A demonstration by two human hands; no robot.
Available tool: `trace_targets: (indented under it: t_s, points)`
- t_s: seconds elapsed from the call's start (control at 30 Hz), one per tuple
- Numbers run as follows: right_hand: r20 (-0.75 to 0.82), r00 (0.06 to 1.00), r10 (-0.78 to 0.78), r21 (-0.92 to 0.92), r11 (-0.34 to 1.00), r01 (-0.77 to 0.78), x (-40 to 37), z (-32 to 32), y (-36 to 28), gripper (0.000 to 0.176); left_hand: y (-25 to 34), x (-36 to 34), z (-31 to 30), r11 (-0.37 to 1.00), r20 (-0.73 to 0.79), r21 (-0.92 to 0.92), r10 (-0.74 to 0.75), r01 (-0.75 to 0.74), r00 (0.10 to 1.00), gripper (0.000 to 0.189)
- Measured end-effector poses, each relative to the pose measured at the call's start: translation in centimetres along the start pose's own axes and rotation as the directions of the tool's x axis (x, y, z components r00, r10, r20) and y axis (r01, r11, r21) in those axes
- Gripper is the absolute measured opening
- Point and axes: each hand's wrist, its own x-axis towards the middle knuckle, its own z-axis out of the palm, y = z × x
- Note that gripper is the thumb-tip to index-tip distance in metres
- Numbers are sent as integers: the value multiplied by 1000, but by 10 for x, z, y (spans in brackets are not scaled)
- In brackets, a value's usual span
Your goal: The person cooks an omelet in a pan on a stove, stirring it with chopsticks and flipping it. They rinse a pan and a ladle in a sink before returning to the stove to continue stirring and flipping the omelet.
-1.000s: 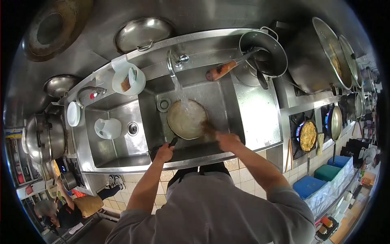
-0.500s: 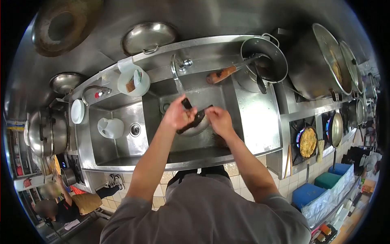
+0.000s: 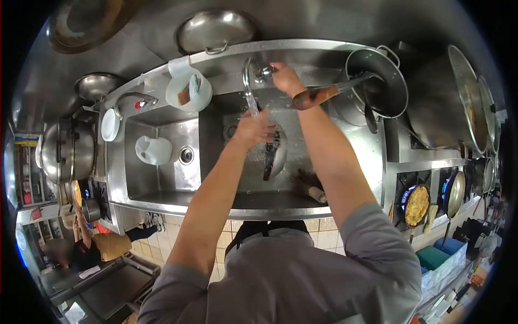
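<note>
My right hand (image 3: 286, 78) reaches to the back of the sink, its fingers on the faucet knob (image 3: 266, 71). Water runs from the spout of the curved faucet (image 3: 246, 75) onto my left hand (image 3: 254, 129), whose fingers are spread and a little blurred. Below that hand, a shiny rounded metal piece (image 3: 279, 156) lies in the sink basin (image 3: 226, 181). A long dark item (image 3: 268, 164) rests along its left side, its kind unclear. By my right forearm is a brush (image 3: 308, 183) with dark bristles and a pale handle.
A wooden-handled tool (image 3: 324, 95) sticks out of the pot (image 3: 396, 86), over my right forearm. A white tub (image 3: 197, 98) with sponges stands behind the sinks. The left sink (image 3: 145, 178) holds a white jug (image 3: 154, 150). Right, a pan (image 3: 417, 205) of food sits over a flame.
My right hand has moved from the dark item up to the faucet knob. My left hand has let go of it and is under the water; the item now lies in the sink.
</note>
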Motion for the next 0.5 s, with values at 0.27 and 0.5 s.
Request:
trace_targets:
  t_s: [0.27, 0.5]
  points:
    - [124, 928, 351, -102, 935, -340, 15, 9, -3, 50, -57, -115, -30, 985, 3, -174, -15, 16, 1000, 44]
    - [195, 902, 385, 492, 757, -430, -180, -58, -59, 28, -103, -172, -134, 967, 35, 99, -240, 236, 970, 17]
